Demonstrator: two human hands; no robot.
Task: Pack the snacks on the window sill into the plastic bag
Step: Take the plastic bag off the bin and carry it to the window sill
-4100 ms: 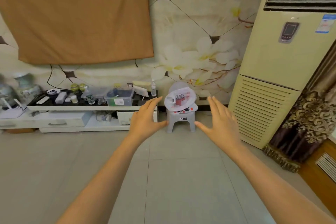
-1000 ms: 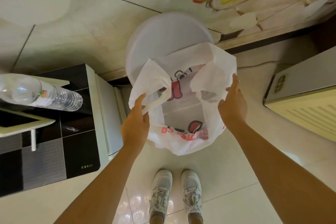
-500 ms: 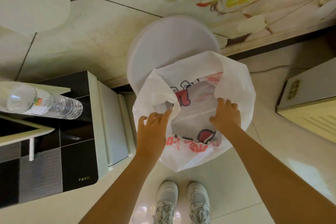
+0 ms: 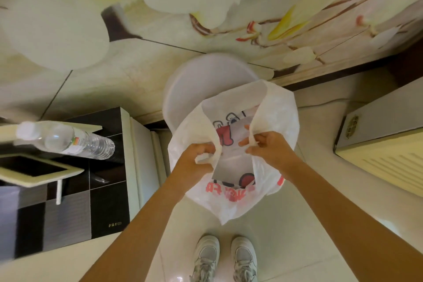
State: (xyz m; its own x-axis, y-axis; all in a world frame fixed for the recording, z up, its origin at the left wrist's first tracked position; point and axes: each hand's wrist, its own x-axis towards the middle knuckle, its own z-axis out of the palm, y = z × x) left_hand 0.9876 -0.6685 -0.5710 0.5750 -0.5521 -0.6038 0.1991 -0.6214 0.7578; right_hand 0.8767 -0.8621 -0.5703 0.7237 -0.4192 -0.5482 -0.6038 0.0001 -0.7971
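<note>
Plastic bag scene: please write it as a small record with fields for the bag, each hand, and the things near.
bag: white plastic bag with red print, mouth open, over a white round stool
left hand: left hand grips the bag's left handle
right hand: right hand grips the bag's right handle
snacks: none visible
nearby: water bottle on the black cabinet; white sneakers on the floor
</note>
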